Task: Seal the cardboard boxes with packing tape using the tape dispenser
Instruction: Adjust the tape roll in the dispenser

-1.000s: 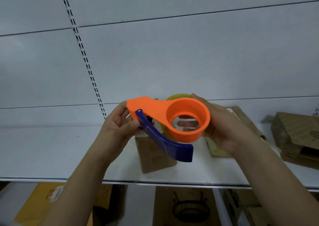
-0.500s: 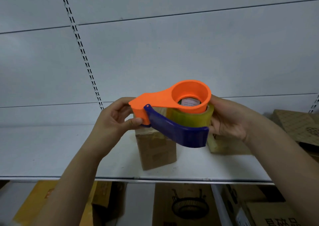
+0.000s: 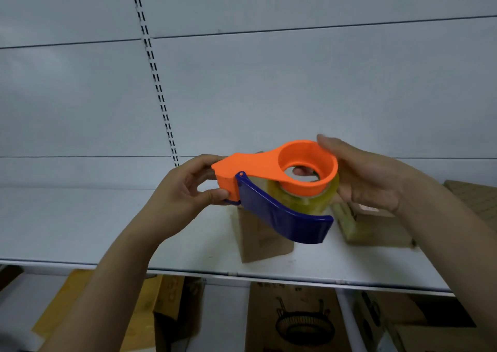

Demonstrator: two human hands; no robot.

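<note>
Gripping the tape dispenser (image 3: 271,179) by its nose, the left hand (image 3: 185,190) pinches; the right hand (image 3: 368,179) cups the tape roll (image 3: 309,201) above a cardboard box (image 3: 263,236).

A pale grey panel wall (image 3: 295,88) filled the top of the frame. A slotted rail (image 3: 154,77) ran down it. A white shelf (image 3: 80,225) crossed the middle.
</note>
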